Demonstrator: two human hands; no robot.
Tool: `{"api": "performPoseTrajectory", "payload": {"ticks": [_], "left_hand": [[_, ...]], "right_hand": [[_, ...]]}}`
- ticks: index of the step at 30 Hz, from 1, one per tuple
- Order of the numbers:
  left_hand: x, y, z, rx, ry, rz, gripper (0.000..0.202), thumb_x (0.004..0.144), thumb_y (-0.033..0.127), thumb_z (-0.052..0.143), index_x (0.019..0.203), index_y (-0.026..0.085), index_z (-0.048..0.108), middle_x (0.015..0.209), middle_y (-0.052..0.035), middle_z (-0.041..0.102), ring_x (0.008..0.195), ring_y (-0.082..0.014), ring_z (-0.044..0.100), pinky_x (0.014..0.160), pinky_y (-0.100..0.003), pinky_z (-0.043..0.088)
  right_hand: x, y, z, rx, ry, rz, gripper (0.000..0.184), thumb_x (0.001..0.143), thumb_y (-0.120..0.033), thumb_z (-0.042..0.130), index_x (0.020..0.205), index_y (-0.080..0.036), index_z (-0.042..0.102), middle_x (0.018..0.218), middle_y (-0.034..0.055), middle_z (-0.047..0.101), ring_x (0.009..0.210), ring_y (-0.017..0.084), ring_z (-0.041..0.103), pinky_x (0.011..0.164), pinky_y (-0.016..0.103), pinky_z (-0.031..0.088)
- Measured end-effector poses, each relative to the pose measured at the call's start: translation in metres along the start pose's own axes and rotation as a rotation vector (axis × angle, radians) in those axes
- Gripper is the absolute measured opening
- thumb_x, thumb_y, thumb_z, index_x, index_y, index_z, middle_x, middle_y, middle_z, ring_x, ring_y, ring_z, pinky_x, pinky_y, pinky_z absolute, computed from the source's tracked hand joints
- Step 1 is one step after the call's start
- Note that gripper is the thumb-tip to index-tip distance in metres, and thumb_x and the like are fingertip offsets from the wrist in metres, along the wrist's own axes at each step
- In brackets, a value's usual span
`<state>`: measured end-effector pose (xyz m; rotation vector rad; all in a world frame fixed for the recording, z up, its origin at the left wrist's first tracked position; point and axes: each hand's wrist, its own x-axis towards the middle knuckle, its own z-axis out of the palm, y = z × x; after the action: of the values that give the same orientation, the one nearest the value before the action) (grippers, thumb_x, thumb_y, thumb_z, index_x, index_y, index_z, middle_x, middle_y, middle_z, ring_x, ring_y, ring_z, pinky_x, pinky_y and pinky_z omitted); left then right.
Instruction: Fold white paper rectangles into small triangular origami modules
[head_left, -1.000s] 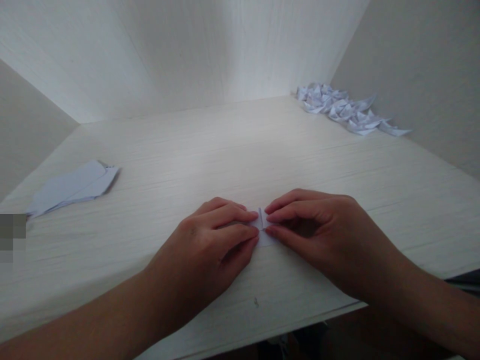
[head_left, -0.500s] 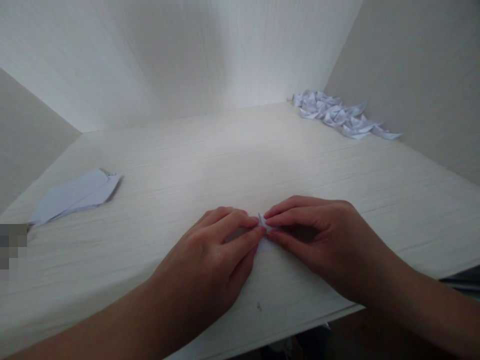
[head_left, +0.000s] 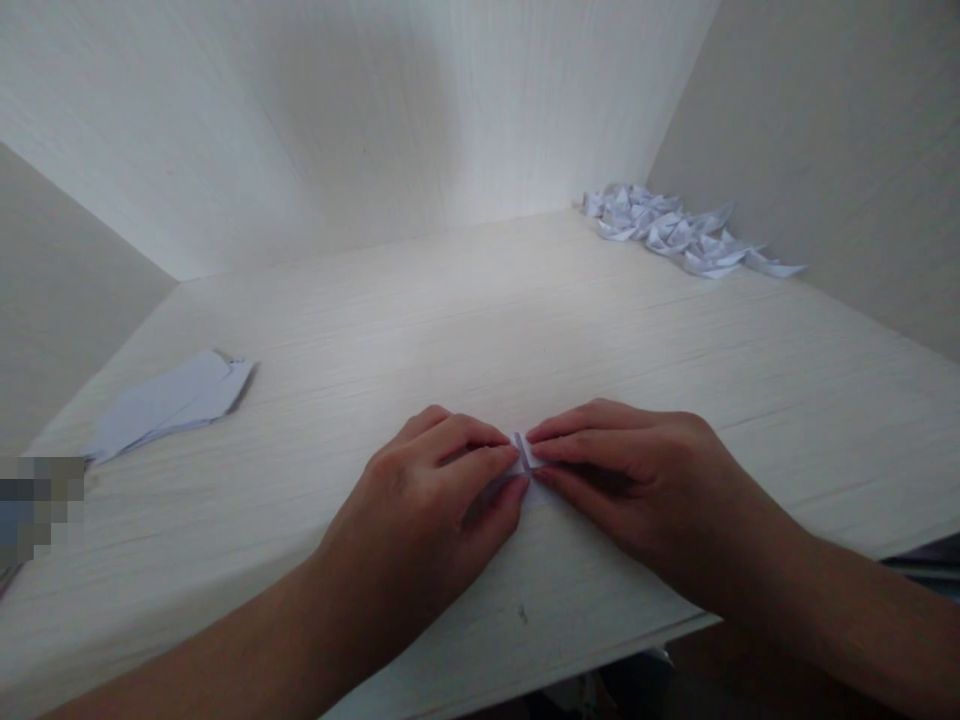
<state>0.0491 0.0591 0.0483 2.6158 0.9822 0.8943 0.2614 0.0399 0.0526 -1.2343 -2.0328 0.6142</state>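
Observation:
A small piece of white paper (head_left: 525, 452) lies on the pale wooden desk (head_left: 480, 310), near the front edge. Both hands press on it with fingertips meeting over it. My left hand (head_left: 439, 490) comes in from the lower left, fingers curled and pinched on the paper's left side. From the lower right, my right hand (head_left: 637, 480) pinches the paper's right side. Most of the paper is hidden under the fingers; only a narrow folded strip shows between them.
A pile of several small folded paper pieces (head_left: 679, 232) lies in the back right corner against the wall. A stack of flat paper sheets (head_left: 176, 400) rests at the left edge. White panels enclose the desk at the back and sides.
Both hands stay on the small paper, with the fingers shifting slightly and the left fingertips curling closer over it. The view has shifted a little; nothing else on the desk moved.

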Motion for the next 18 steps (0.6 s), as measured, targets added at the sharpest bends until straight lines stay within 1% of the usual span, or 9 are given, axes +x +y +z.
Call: {"api": "performPoseTrajectory", "payload": {"ticks": [3,5,8,11,14,18], "left_hand": [[0.0002,0.0007,-0.0016,0.060,0.002,0.023,0.012,0.093,0.016,0.066,0.099,0.021,0.075,0.094,-0.0044,0.078,0.080,-0.0191,0.070,0.071,-0.033,0.063],[0.0004,0.0012,-0.0029,0.095,0.009,0.026,0.013,0.092,0.015,0.064,0.098,0.020,0.075,0.091,-0.0046,0.078,0.076,-0.0188,0.071,0.068,-0.032,0.062],[0.0011,0.0021,-0.0046,0.115,0.022,0.028,0.014,0.093,0.013,0.061,0.093,0.018,0.075,0.089,-0.0050,0.079,0.073,-0.0173,0.071,0.068,-0.029,0.062],[0.0010,0.0021,-0.0051,0.132,0.037,0.032,0.015,0.095,0.014,0.061,0.090,0.017,0.075,0.087,-0.0044,0.079,0.071,-0.0156,0.071,0.069,-0.027,0.062],[-0.0005,0.0011,-0.0047,0.102,0.025,0.066,0.015,0.096,0.015,0.061,0.094,0.016,0.075,0.090,-0.0053,0.079,0.074,-0.0161,0.072,0.069,-0.027,0.062],[-0.0047,-0.0010,-0.0056,0.036,-0.014,0.105,0.014,0.097,0.015,0.062,0.097,0.016,0.076,0.100,-0.0062,0.079,0.084,-0.0164,0.073,0.076,-0.027,0.064]], "right_hand": [[-0.0005,-0.0007,0.0009,-0.049,0.007,-0.042,0.022,0.091,-0.009,0.066,0.094,-0.024,0.082,0.100,0.0044,0.082,0.088,0.020,0.078,0.083,0.033,0.064],[-0.0003,-0.0005,0.0012,-0.080,0.003,-0.073,0.020,0.090,-0.008,0.066,0.094,-0.021,0.081,0.099,0.0048,0.082,0.087,0.020,0.077,0.081,0.032,0.064],[-0.0001,0.0005,0.0015,-0.109,-0.006,-0.101,0.018,0.089,-0.006,0.066,0.092,-0.018,0.080,0.096,0.0050,0.082,0.084,0.019,0.077,0.079,0.031,0.063],[-0.0018,0.0021,0.0023,-0.130,-0.005,-0.117,0.018,0.090,-0.006,0.065,0.091,-0.017,0.080,0.097,0.0060,0.081,0.085,0.019,0.076,0.079,0.031,0.063],[-0.0050,0.0041,0.0039,-0.124,-0.003,-0.156,0.020,0.093,-0.007,0.062,0.094,-0.018,0.079,0.101,0.0073,0.080,0.089,0.019,0.075,0.082,0.031,0.063],[-0.0083,0.0048,0.0063,-0.134,-0.004,-0.204,0.021,0.095,-0.007,0.060,0.098,-0.017,0.078,0.102,0.0088,0.079,0.090,0.019,0.074,0.083,0.031,0.064]]}}
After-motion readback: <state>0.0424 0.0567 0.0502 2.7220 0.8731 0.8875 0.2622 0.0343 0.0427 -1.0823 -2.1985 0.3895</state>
